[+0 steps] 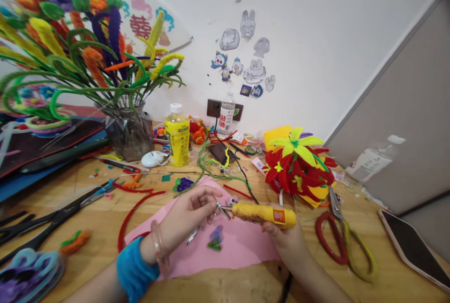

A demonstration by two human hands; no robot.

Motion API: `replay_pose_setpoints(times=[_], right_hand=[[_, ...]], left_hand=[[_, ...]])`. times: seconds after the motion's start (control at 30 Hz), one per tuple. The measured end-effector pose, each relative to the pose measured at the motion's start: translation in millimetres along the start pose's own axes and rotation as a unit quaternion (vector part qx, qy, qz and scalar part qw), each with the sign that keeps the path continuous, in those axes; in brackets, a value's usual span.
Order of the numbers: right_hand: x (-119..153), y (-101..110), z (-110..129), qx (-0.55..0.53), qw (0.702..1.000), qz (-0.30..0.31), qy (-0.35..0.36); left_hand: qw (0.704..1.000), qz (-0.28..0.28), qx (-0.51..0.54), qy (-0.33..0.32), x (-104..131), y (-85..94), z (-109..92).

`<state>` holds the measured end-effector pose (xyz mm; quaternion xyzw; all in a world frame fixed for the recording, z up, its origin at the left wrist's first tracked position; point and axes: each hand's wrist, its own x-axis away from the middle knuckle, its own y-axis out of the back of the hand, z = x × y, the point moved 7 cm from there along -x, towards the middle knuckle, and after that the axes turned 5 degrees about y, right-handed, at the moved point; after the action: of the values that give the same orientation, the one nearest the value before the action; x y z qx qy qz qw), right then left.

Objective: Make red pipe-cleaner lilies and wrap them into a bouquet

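Note:
My left hand (191, 211) pinches a small silver metal clip (222, 211) between thumb and fingers. In my right hand (286, 242) is a yellow hot glue gun (258, 213), blotched with brown, its nozzle pointing left. The nozzle tip is at the clip; whether the two touch I cannot tell. Below them lies a sheet of pink paper (246, 252) bearing a small purple and green fuzzy piece (215, 237). A second silver clip (192, 235) shows on the paper beside my left hand.
Red-and-yellow handled scissors (346, 246) and a phone (415, 246) lie at right. Red fuzzy flowers (298, 167) stand behind. Black scissors (59, 216) lie left, near a vase (128, 132) of fuzzy stems. A yellow bottle (176, 139) and a clear bottle (227, 115) stand at the back.

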<state>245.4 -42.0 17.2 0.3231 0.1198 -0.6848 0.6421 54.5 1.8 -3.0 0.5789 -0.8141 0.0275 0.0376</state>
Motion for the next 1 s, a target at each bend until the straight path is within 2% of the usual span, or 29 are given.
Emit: replay_pose_setpoints(times=[0.17, 0.5, 1.0], right_hand=[[-1, -2, 1, -0.033, 0.999, 0.015, 0.003], [3, 2, -8, 0.047, 0.999, 0.006, -0.009], [4, 4, -11, 0.043, 0.999, -0.003, -0.019]], left_hand=[[1.0, -0.005, 0.012, -0.008, 0, 1.1, -5], [1.0, -0.019, 0.016, -0.001, -2, 7.2, -1], [0.999, -0.037, 0.03, 0.003, 0, 9.0, -11]])
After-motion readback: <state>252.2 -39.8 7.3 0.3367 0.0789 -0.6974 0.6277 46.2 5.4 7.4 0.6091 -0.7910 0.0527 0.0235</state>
